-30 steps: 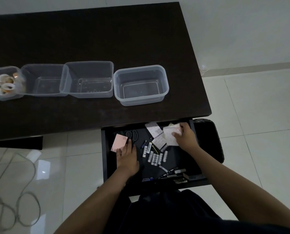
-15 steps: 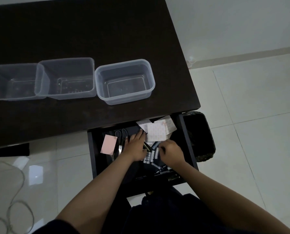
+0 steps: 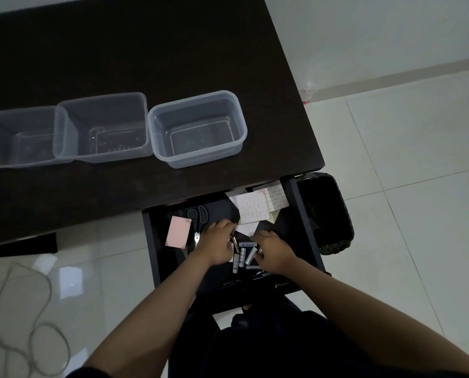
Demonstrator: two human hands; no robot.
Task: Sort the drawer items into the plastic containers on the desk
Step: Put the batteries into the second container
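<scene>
Both hands are down in the open drawer point(image 3: 304, 230), left hand point(image 3: 217, 242) and right hand point(image 3: 272, 252) curled over the loose batteries point(image 3: 245, 255); grip unclear. Three clear containers point(image 3: 197, 129) sit on the worktop point(image 3: 146, 64) beyond.

Looks like a home office: a dark bench point(image 3: 146, 64) is standing on white tiled floor point(image 3: 405, 173), wastebasket point(image 3: 326, 211) sitting at three o'clock.

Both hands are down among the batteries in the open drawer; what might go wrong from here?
The batteries lie loose between the left hand and the right hand, so a scooped handful may spill. The scissors beside the left hand could nick it. Dim light may hide small items.
</scene>
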